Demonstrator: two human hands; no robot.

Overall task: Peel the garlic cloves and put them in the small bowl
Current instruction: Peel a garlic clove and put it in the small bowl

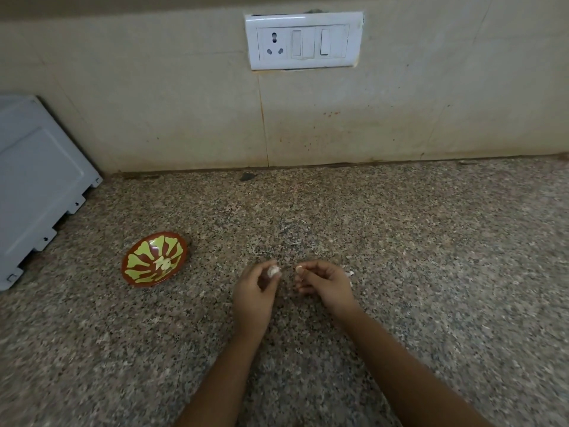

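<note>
My left hand (254, 292) pinches a white garlic clove (273, 270) between thumb and fingertips above the speckled counter. A short gap away, my right hand (324, 280) has its fingers curled with thumb and forefinger together; whether a bit of peel is between them is too small to tell. The small bowl (154, 258), red-brown with a yellow-green leaf pattern, sits to the left of both hands and holds pale peeled cloves (162, 262) at its centre. A white scrap of peel (349, 273) lies on the counter just behind my right hand.
A grey appliance panel (37, 186) leans at the far left against the tiled wall. A white socket and switch plate (303, 40) is mounted on the wall above. The granite counter (431, 257) stretches right and toward me.
</note>
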